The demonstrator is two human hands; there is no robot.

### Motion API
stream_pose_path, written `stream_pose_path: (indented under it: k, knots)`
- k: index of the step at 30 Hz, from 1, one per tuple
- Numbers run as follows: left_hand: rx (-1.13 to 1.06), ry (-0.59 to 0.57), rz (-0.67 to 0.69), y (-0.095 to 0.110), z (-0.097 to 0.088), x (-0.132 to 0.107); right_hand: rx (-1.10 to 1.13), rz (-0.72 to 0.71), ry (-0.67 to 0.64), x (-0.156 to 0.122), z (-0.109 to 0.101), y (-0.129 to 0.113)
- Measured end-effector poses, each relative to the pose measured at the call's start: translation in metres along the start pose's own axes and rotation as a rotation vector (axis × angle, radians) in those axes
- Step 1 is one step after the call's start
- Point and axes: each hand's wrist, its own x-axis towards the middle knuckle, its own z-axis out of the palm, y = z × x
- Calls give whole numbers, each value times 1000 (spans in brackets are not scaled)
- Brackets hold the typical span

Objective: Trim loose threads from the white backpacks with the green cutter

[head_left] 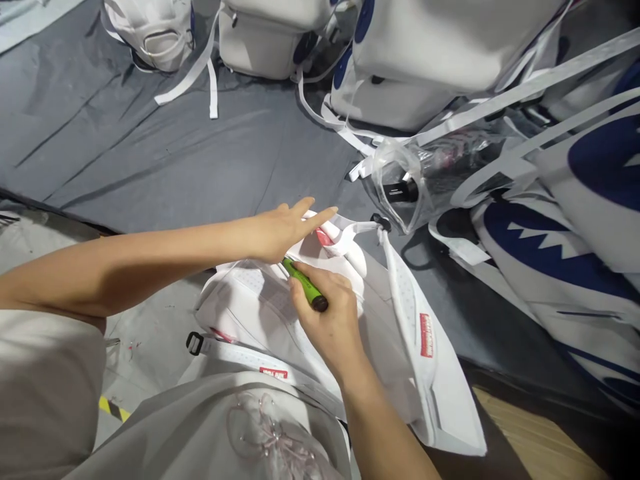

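A white backpack [260,293] lies across the table's near edge and against my body, its shoulder straps [425,373] with red labels spread out. My right hand [330,313] is wrapped around a green-handled tool with a black end [305,283]. The tool's tip is hidden near my left wrist, so its kind cannot be told. My left hand [285,230] rests on the upper part of the backpack, fingers stretched out and apart. Beside its fingertips are a white strap loop and a red patch [324,237].
Several white backpacks with dark blue patches [550,247] stand along the back and right of the grey-covered table [200,153]. A clear plastic bag with a black item [400,191] lies right of my hands. Loose white straps [195,77] trail over the cover. Cardboard [540,433] shows at lower right.
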Motion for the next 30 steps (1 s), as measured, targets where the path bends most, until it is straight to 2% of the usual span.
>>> stream_pose_path:
  k: [9,17,21,30]
  knots:
    - [-44,19,7,-4,5,1,30,101,-33,2,-2,-2]
    - [-49,34,21,-4,6,2,23,102,-19,2,-3,-2]
    - [-65,43,17,-5,8,2,80,123,-74,3,-5,-2]
    - [-42,56,27,-4,8,1,35,113,-79,4,-10,-1]
